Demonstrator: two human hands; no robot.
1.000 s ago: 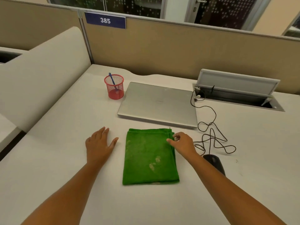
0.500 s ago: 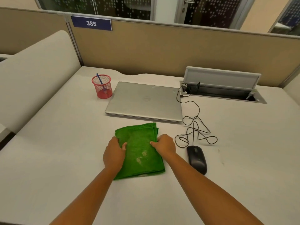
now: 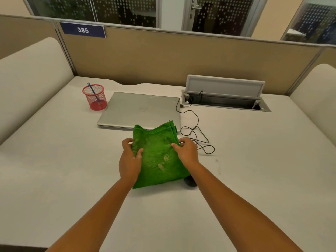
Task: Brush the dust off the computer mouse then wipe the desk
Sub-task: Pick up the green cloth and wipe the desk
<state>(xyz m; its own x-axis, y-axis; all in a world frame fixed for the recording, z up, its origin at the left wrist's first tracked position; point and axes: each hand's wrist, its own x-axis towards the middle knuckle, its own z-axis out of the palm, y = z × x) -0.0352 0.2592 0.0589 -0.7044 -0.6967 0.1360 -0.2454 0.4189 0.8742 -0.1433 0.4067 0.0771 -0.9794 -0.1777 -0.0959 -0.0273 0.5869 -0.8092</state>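
A folded green cloth (image 3: 156, 157) with pale stains is lifted off the white desk (image 3: 63, 170), held by both hands. My left hand (image 3: 130, 160) grips its left edge, thumb on top. My right hand (image 3: 187, 151) pinches its right edge. The black computer mouse (image 3: 190, 181) lies on the desk mostly hidden under the cloth and my right forearm; only its near end shows. Its black cable (image 3: 196, 131) loops back toward the desk's cable box.
A shut silver laptop (image 3: 140, 110) lies just behind the cloth. A red mesh pen cup (image 3: 95, 97) with a blue stick stands to its left. An open cable box (image 3: 225, 99) sits at the back right. Beige partitions (image 3: 163, 57) enclose the desk.
Both hands closed on the cloth's side edges and raised it off the desk, shifting it rightward over the mouse. The view moved closer.
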